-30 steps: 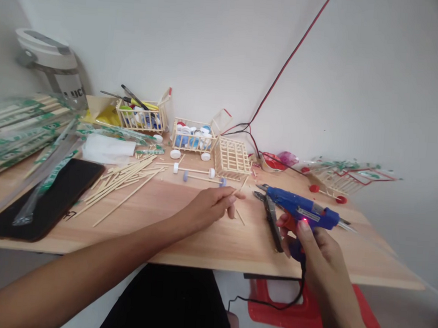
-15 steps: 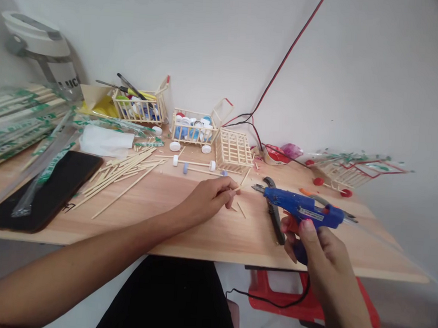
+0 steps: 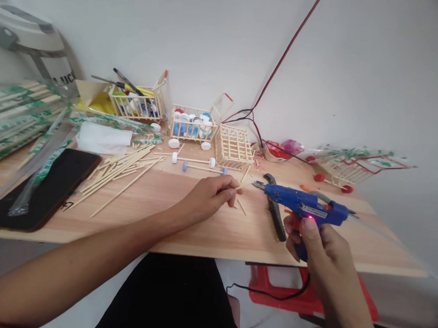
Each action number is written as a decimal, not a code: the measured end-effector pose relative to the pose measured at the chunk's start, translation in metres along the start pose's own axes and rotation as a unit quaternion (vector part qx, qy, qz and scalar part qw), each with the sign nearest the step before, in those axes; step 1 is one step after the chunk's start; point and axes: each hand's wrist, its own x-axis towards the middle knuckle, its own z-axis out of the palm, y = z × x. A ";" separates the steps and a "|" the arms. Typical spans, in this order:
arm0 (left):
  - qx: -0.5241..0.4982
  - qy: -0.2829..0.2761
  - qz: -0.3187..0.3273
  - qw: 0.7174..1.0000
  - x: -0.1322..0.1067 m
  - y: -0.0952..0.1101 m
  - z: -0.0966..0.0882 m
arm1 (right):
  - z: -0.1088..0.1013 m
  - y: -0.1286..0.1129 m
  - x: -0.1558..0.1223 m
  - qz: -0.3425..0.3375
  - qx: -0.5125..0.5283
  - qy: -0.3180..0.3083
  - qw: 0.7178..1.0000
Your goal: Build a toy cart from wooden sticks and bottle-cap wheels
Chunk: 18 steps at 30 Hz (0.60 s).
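Observation:
Between thumb and fingers, my left hand [image 3: 216, 196] pinches a thin wooden stick [image 3: 243, 185] just above the table. My right hand [image 3: 320, 243] is wrapped round the grip of a blue hot glue gun [image 3: 299, 202], its nozzle pointing left, close to the stick's end. A small light glows by my right thumb. Beneath the gun lie black-handled pliers [image 3: 275, 215]. Behind my left hand stand a lattice basket of sticks [image 3: 235, 147] and two wheel axles, one with white wheels [image 3: 192, 161] and one with bluish wheels [image 3: 205, 169].
Cut sticks [image 3: 118, 174] and a dark phone [image 3: 40, 191] lie at left, beside bagged skewers [image 3: 16, 115]. Along the wall stand stick carts, one holding bottle caps [image 3: 192, 124], another holding pens [image 3: 136, 103]. A red-wheeled cart [image 3: 342, 172] is at right. A red stool [image 3: 281, 291] sits below.
The glue gun has shifted very slightly right, and its small light now shows brighter. My left hand keeps its pinch on the stick. The whole view has moved a little.

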 end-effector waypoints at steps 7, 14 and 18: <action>-0.009 -0.006 -0.002 1.000 0.001 -0.001 0.000 | 0.003 -0.005 0.000 -0.004 0.008 0.007 1.000; -0.001 -0.005 0.006 1.000 0.001 -0.001 0.000 | 0.001 -0.005 -0.001 -0.009 0.005 0.001 1.000; -0.002 -0.006 0.009 1.000 0.001 -0.002 0.000 | 0.000 -0.004 -0.001 -0.012 -0.003 0.000 1.000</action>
